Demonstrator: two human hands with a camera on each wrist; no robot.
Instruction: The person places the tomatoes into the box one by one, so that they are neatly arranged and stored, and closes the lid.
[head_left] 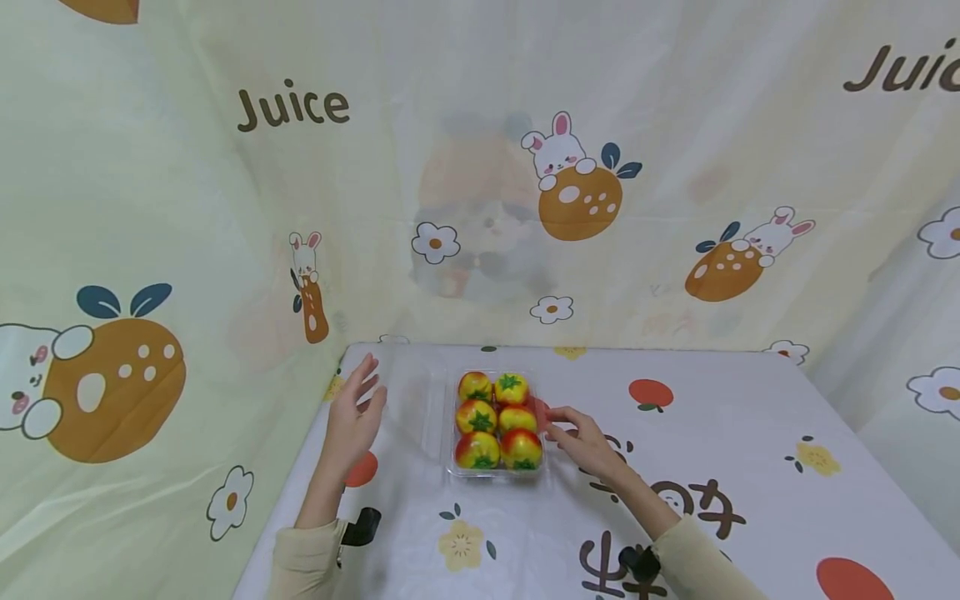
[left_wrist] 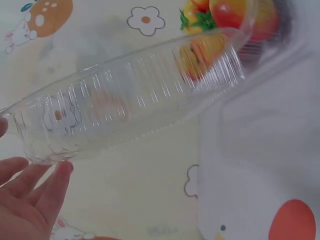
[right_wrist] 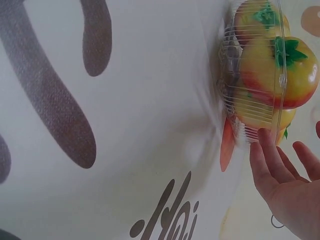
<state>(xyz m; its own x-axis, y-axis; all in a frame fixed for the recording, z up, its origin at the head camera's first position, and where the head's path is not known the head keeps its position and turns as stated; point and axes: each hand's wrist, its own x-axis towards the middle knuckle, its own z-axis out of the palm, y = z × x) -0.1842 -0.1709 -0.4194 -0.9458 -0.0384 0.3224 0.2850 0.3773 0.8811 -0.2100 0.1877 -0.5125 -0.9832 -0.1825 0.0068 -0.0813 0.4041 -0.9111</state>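
A clear plastic clamshell box (head_left: 491,474) sits on the table, filled with several red-and-yellow toy fruits (head_left: 477,451) with green leafy tops. Its transparent lid (left_wrist: 135,92) is hinged up on the left side and leans outward. My left hand (head_left: 354,425) is raised beside the lid, fingers extended; in the left wrist view its fingertips (left_wrist: 64,169) are right at the lid's far end. At the box's right side, my right hand (head_left: 588,446) touches the wall with nearly straight fingers (right_wrist: 272,155), the thumb held apart.
A white tablecloth (head_left: 750,417) printed with fruit, flowers and lettering covers the table. Cream curtains (head_left: 480,50) with rabbit and orange prints hang at the back and both sides. A black wrist camera (head_left: 362,527) is strapped to the left sleeve, another to the right.
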